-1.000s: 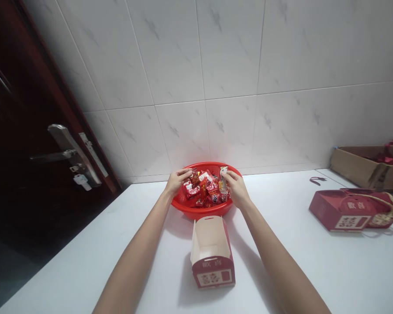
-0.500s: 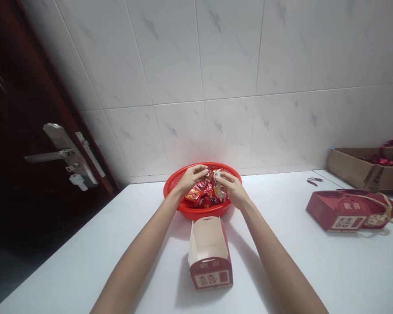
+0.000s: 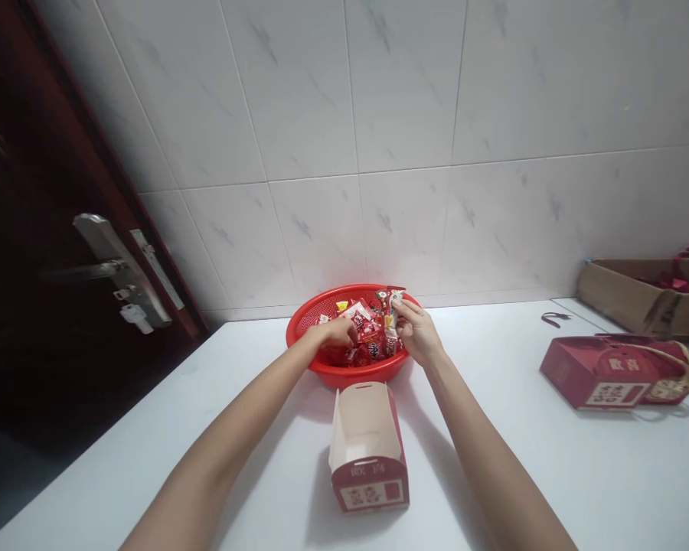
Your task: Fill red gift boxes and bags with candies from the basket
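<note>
A red plastic colander [image 3: 327,376] holds several wrapped sweets [image 3: 370,330], mostly in red wrappers. My left hand [image 3: 340,331] reaches down into it, its fingers curled among the sweets and their tips partly hidden. Above the colander's right side, my right hand [image 3: 416,330] pinches slim wrapped snacks [image 3: 390,310] in white and red packaging between thumb and fingers. In front of the colander stands a red gift box [image 3: 370,478] with its top open and its cream inner side showing.
On the right, a closed red gift box [image 3: 614,379] with a rope handle lies on the white table [image 3: 494,367]. Behind it is a cardboard box [image 3: 625,295] with red ribbons, near a dark strip [image 3: 553,317]. A brown door [image 3: 40,191] stands at left.
My left hand has moved from beside my right hand down and left into the sweets. My right hand has shifted slightly right, still holding the white-and-red snacks.
</note>
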Tool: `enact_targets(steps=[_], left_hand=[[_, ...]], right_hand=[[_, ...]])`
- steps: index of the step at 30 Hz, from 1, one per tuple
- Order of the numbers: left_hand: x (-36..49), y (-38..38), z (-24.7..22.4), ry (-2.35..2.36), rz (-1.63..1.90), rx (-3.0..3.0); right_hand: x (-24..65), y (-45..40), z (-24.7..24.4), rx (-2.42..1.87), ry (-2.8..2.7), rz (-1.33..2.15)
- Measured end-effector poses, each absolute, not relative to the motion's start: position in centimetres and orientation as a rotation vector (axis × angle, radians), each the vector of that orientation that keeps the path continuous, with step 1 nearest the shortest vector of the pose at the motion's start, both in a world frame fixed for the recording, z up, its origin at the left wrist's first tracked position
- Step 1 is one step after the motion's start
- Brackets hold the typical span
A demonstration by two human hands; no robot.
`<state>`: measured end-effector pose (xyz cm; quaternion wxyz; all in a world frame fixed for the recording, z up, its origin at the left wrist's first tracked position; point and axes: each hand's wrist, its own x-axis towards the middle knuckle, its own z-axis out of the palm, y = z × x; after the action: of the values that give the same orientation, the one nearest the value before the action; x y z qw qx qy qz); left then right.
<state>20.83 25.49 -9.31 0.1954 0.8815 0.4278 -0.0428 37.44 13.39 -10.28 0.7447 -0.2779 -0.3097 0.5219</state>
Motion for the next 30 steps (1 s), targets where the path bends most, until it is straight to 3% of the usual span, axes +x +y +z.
enact_targets(steps=[5, 17, 30], left_hand=[[20.6, 26.2, -9.5, 1.416, -0.251, 2.557], [21.8, 24.4, -9.2, 1.212, -0.594, 2.603], [20.1, 25.9, -9.6, 1.271, -0.193, 2.575]], right_hand=[[37.4, 13.5, -10.2, -0.614, -0.649, 1.139], [37.4, 13.4, -10.2, -0.633, -0.686, 1.125], [37.4, 13.3, -10.2, -0.631, -0.687, 1.141]])
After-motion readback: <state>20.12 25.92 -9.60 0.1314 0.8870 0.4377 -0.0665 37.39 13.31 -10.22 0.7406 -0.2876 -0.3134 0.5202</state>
